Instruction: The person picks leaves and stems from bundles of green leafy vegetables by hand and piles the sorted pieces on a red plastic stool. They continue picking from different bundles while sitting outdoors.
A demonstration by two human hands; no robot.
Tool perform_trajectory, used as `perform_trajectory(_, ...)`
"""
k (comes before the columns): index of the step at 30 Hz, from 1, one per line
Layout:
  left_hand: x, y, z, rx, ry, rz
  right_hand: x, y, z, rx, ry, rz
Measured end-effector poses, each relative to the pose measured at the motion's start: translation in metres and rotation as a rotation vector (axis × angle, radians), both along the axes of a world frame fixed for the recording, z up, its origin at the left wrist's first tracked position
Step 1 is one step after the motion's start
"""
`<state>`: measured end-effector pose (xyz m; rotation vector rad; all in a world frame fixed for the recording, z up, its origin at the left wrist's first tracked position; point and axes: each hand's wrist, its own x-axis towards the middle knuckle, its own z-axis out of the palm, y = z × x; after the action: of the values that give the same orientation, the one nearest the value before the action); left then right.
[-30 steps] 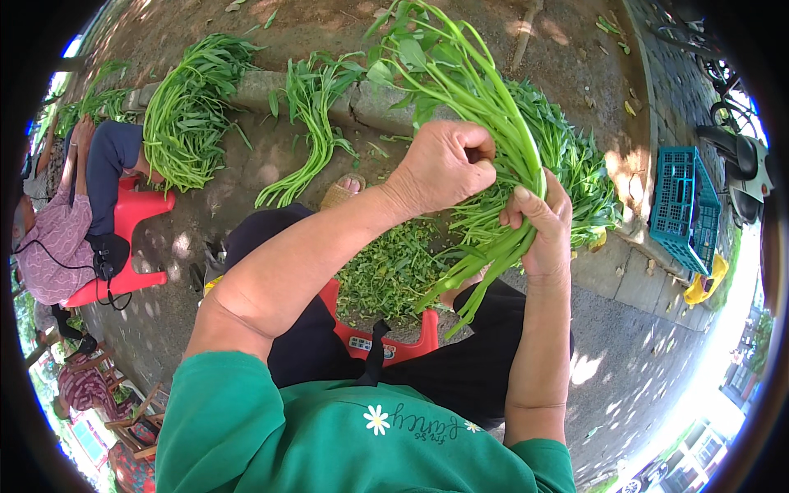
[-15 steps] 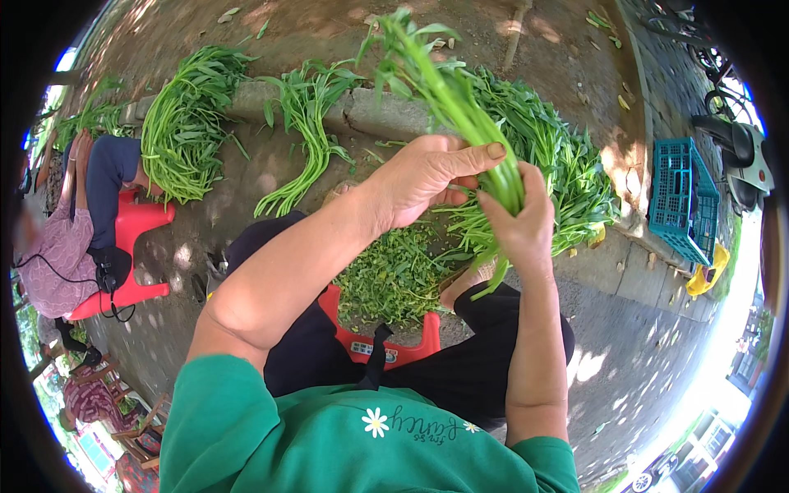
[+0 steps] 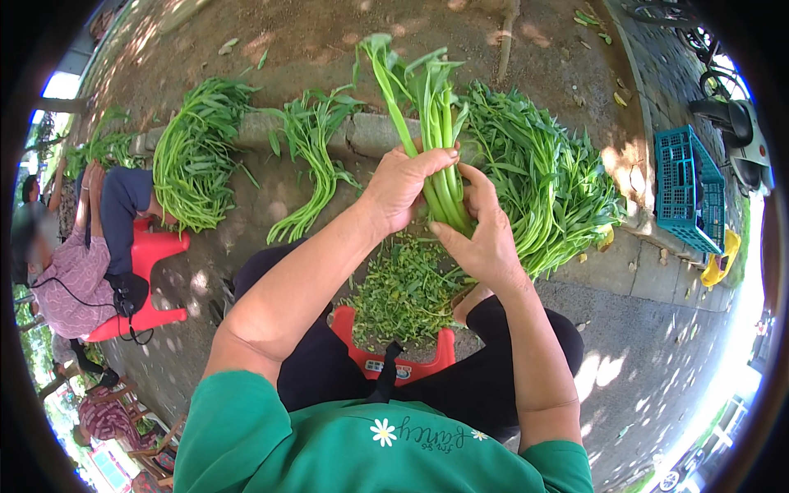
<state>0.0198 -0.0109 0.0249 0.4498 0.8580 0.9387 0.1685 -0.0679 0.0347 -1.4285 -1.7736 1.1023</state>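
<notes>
1. Green leafy stems (image 3: pixel 446 191) form a bundle held up in front of the person, between both hands, leaves pointing away.
2. The left hand (image 3: pixel 400 187) grasps the bundle from its left, thumb laid across the stems.
3. The right hand (image 3: pixel 483 234) has its fingers curled around the bundle's lower right side, thumb near the stem ends.
4. Below the hands, a heap of loose clippings (image 3: pixel 403 292) lies on the ground, beyond a red stool (image 3: pixel 445 349).
5. Just right of the hands spreads a large pile of greens (image 3: pixel 546 185); a smaller bunch (image 3: pixel 311 156) lies to their left.
</notes>
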Motion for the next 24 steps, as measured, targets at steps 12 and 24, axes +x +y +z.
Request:
perform_trajectory(12, -0.016, 0.010, 0.016, 0.414, -0.057, -0.193, 0.016, -0.002, 0.011, 0.070, 0.332, -0.083)
perform_trajectory(24, -0.011, 0.010, 0.012, 0.362, -0.242, -0.296, 0.026, -0.007, 0.024, 0.118, -0.048, 0.111)
